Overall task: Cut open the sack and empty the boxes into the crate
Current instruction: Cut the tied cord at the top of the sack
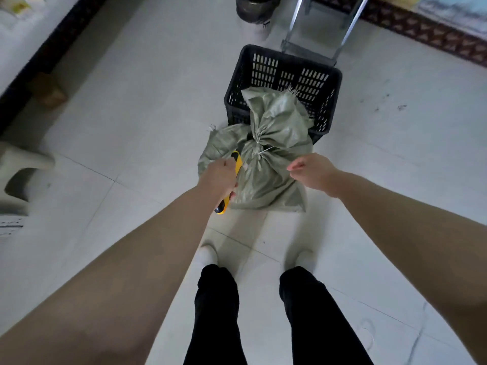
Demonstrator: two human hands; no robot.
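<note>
A grey-green woven sack (pixel 274 164) stands on the tiled floor in front of my feet, its neck tied shut with a thin white tie (pixel 261 151). The sack's loose top leans over the near rim of a black slotted plastic crate (pixel 287 75). My left hand (pixel 220 176) grips a yellow utility knife (pixel 235 164) at the sack's left side, its tip pointing toward the tie. My right hand (pixel 311 171) hovers over the sack's right side with fingers loosely curled, holding nothing. No boxes are visible; the sack hides its contents.
A metal hand trolley frame (pixel 316 40) stands behind the crate. A dark round object (pixel 253 7) sits at the top. A pale plastic stool (pixel 18 175) is at the left, with a small cardboard box (pixel 50 92) farther back. A patterned rug edge (pixel 427 30) runs along the right.
</note>
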